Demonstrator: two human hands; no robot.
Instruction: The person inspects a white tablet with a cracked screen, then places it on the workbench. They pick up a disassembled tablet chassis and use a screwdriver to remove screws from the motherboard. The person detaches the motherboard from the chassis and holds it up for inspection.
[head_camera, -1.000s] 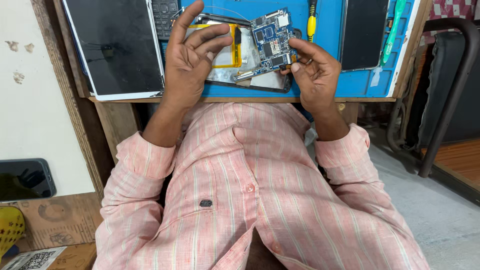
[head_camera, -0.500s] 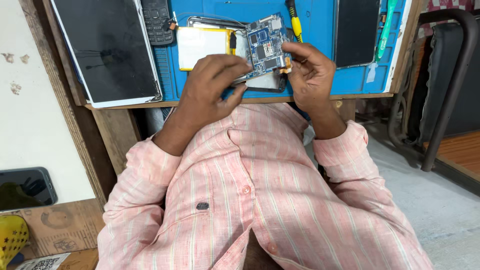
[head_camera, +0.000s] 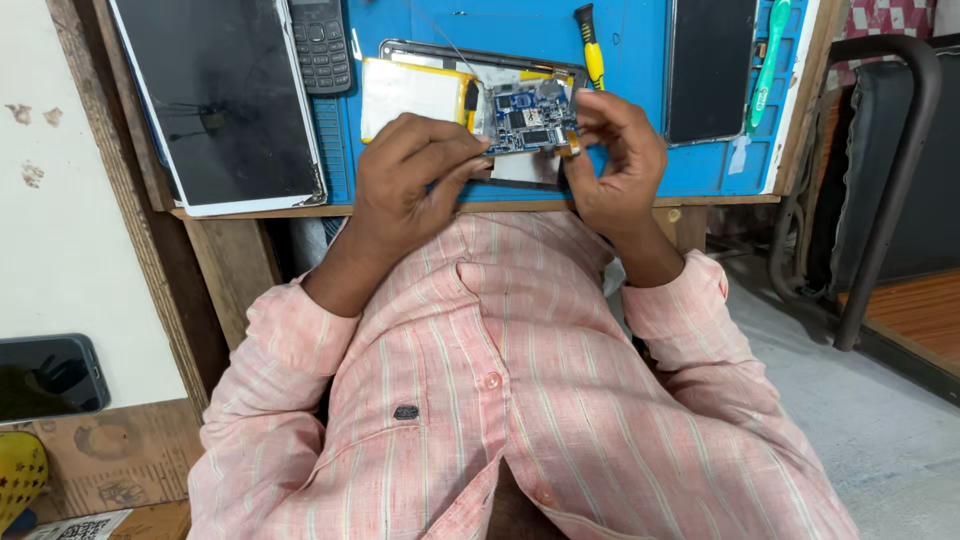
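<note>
Both hands pinch a small blue printed circuit board (head_camera: 528, 118); left hand (head_camera: 412, 178) at nine o'clock, right hand (head_camera: 618, 150) at three. A flat silver battery pack (head_camera: 412, 92) lies at ten o'clock; a yellow-handled screwdriver (head_camera: 590, 47) at one.

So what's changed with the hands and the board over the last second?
The left hand came off the yellow battery, which it covered a second ago, and moved toward the body; its fingertips now meet the near left edge of the blue circuit board. The right hand still grips the board's right edge. The screwdriver, dark tablet and keypad phone lie on the blue mat as before.
</note>
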